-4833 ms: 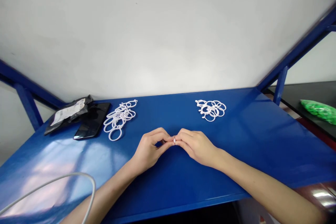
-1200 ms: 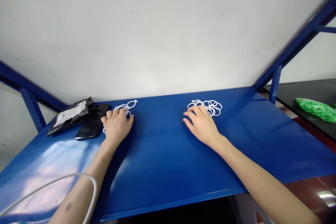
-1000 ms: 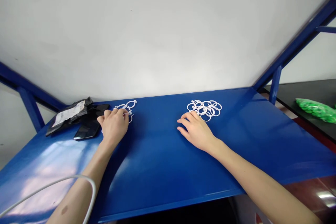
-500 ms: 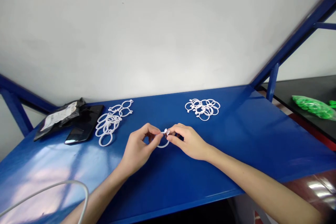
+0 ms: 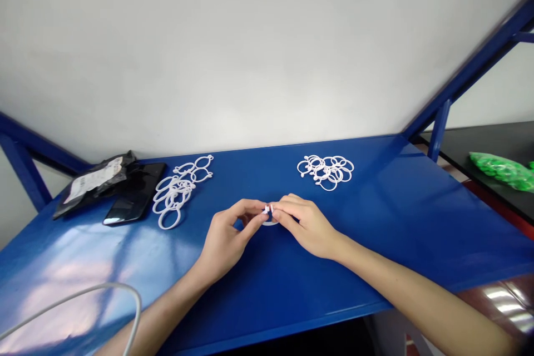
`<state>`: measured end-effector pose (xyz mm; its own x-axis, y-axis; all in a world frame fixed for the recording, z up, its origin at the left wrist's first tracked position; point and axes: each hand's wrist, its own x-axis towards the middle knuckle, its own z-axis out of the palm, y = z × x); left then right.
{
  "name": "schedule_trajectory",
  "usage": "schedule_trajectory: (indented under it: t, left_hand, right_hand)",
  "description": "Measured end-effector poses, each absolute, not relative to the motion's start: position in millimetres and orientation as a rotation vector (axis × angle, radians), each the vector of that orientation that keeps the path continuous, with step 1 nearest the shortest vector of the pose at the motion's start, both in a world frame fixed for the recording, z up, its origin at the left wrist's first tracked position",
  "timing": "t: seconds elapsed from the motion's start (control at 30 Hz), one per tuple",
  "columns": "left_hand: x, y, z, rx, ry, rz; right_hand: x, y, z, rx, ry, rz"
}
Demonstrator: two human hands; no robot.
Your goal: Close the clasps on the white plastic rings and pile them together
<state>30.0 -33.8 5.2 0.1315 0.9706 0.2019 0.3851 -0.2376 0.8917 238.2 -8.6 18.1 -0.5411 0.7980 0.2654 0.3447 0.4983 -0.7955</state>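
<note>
Between my fingertips is one white plastic ring (image 5: pixel 270 223), with small white end pieces at its top and its lower curve showing below my fingers. My left hand (image 5: pixel 233 236) pinches one end between thumb and forefinger. The other end is in the pinch of my right hand (image 5: pixel 306 223), very close to the left. My fingers cover most of the ring. A pile of similar white rings (image 5: pixel 170 218) lies to the left of my hands, and another pile of white rings (image 5: pixel 329 188) lies beyond my right hand.
A black phone (image 5: pixel 125 208) and a black plastic bag with a white label (image 5: pixel 98 178) lie at the left of the blue table (image 5: pixel 267 300). A pale cable (image 5: pixel 83 290) loops at front left. A bag of green pieces (image 5: pixel 500 171) rests on a dark surface at right.
My hands have come closer together and the ring's end pieces have turned between my fingers. Less of the ring's curve shows now. The view has shifted slightly.
</note>
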Motion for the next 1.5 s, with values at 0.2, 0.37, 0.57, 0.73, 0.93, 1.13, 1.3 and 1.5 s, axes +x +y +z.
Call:
schedule_trajectory:
  t: [0.2, 0.37, 0.57, 0.73, 0.93, 1.13, 1.3, 1.5]
  left_hand:
    - [30, -33, 4, 1.891, 1.356, 1.129]
    - [31, -34, 4, 1.994, 1.297, 1.175]
    - [32, -38, 2, 2.121, 1.213, 1.192]
    - [30, -40, -6, 2.264, 1.142, 1.181]
    - [21, -24, -4, 2.476, 1.155, 1.07]
    - [-25, 17, -8, 2.655, 1.973, 0.836]
    - [-60, 35, -17, 2.496, 2.431, 0.491]
    - [-59, 33, -11, 2.518, 2.396, 0.449]
  right_hand:
    - [236, -9, 11, -1.045, -1.97, 0.943]
    - [237, -11, 7, -0.925, -2.1, 0.752]
    - [238, -13, 3, -0.757, -2.284, 0.546]
    - [240, -14, 3, -0.727, -2.426, 0.41]
    - [240, -4, 2, -0.795, -2.412, 0.32]
    - [276, 34, 6, -1.214, -2.297, -0.181]
    - [303, 53, 8, -1.428, -2.252, -0.339]
    - [299, 48, 9, -1.458, -2.292, -0.321]
